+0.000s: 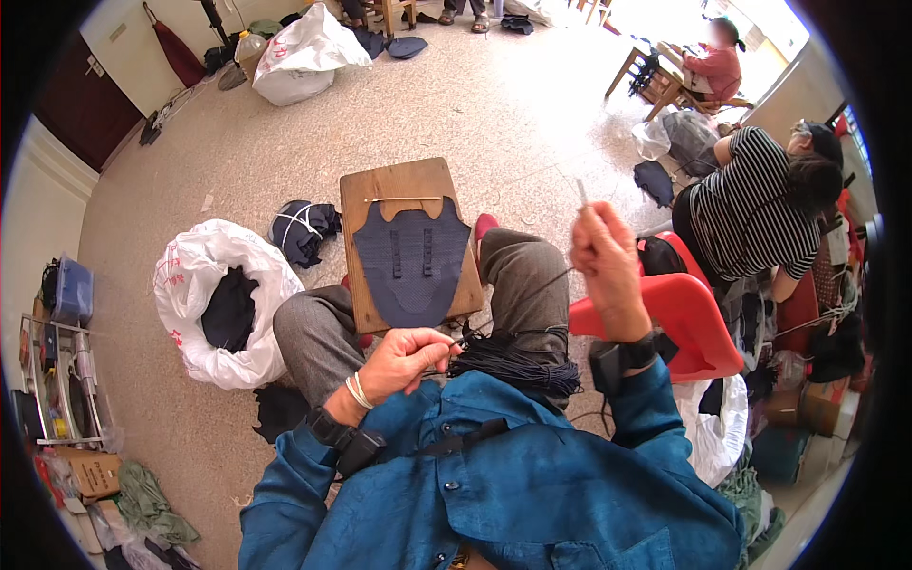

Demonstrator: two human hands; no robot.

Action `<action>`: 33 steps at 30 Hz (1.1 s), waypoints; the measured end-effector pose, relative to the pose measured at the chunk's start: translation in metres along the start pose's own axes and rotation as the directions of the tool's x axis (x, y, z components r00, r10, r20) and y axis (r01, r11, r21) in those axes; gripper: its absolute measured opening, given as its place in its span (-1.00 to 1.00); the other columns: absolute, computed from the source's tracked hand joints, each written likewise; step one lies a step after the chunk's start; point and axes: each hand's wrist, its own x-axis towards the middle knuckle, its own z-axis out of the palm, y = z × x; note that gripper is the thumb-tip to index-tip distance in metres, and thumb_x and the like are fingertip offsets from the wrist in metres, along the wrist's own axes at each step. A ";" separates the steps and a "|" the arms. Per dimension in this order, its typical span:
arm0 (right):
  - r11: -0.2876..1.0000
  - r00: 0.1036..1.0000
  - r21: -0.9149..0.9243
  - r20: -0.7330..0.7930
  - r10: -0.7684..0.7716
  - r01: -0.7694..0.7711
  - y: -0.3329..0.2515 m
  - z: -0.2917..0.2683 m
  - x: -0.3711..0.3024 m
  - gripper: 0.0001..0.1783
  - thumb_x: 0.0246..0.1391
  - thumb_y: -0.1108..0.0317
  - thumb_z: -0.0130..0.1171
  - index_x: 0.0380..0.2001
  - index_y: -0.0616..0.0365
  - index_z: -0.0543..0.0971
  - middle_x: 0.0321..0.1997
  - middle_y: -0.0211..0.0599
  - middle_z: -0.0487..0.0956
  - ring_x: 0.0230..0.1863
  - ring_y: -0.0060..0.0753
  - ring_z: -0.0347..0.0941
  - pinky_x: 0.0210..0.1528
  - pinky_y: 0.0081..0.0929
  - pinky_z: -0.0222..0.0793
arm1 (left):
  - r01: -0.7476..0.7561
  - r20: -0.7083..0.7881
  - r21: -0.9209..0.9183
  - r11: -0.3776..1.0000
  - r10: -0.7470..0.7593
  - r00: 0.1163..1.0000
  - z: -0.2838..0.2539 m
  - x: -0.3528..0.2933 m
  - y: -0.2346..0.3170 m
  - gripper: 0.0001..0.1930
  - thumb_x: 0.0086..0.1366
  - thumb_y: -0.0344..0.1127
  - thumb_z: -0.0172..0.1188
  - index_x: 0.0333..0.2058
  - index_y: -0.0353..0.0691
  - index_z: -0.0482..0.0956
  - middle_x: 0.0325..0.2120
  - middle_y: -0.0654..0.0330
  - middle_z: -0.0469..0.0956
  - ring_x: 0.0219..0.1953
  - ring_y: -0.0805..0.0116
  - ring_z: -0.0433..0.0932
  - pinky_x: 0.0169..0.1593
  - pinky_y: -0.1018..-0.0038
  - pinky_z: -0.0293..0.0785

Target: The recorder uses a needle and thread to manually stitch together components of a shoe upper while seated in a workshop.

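My left hand (408,359) is closed in a pinch on a dark cord (532,290) just above my lap. The cord runs up tautly to my right hand (608,252), raised over my right knee with its fingers closed. A thin pale tool (582,190), needle-like, sticks up from those fingers; its exact kind is unclear. Across my lap lies a bundle of dark cords (518,369). In front of me, a navy fabric piece (410,261) with two rows of dark loops rests on a wooden board (394,178). A slim rod (404,199) lies over its far edge.
To my left stands a white sack (185,313) with dark cloth inside, beside a tied dark bundle (304,231). A red plastic stool (679,323) is close on my right, near a seated person in stripes (750,204). Another white sack (299,62) stands farther off.
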 end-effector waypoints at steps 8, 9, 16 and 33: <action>0.932 0.958 -0.363 -0.271 -0.098 -0.007 0.041 -0.085 -0.026 -0.83 0.30 0.28 0.06 -0.33 0.13 0.43 -0.48 -0.37 0.50 -0.63 -0.60 0.35 -0.59 -0.60 0.30 | 0.105 0.041 -0.086 0.991 -0.102 0.994 0.018 0.031 -0.033 -0.82 0.47 -0.29 -0.02 -0.22 -0.25 0.52 -0.49 0.29 0.53 -0.72 0.70 0.26 -0.70 0.69 0.18; 0.958 0.994 -0.282 -0.106 0.034 -0.062 0.054 -0.082 -0.039 -0.83 0.31 0.31 0.04 -0.34 0.16 0.44 -0.39 -0.25 0.57 -0.49 -0.44 0.51 -0.44 -0.44 0.47 | 0.006 -0.017 -0.179 0.984 -0.009 1.000 0.020 0.036 -0.027 -0.83 0.47 -0.29 -0.02 -0.22 -0.24 0.48 -0.52 0.28 0.53 -0.78 0.67 0.23 -0.73 0.66 0.18; 0.887 0.852 -0.247 0.270 0.449 -0.389 0.125 -0.044 -0.097 -0.67 0.33 0.32 0.06 0.08 0.26 0.46 0.01 -0.26 0.55 0.00 -0.51 0.49 0.08 -0.51 0.42 | -0.194 -0.158 -0.163 0.967 0.169 0.973 0.036 0.053 0.019 -0.85 0.48 -0.30 -0.03 -0.22 -0.22 0.46 -0.54 0.27 0.51 -0.76 0.68 0.20 -0.72 0.67 0.15; 0.895 0.892 -0.405 0.310 0.328 -0.188 0.121 -0.071 -0.134 -0.77 0.33 0.37 0.03 -0.07 0.28 0.55 -0.26 -0.39 0.61 -0.20 -0.61 0.51 -0.06 -0.63 0.43 | -0.654 -0.554 -0.154 0.741 0.483 0.678 -0.024 0.031 0.113 -0.86 0.47 -0.25 0.02 -0.28 -0.11 0.47 -0.59 0.39 0.34 -0.76 0.70 0.07 -0.72 0.70 0.08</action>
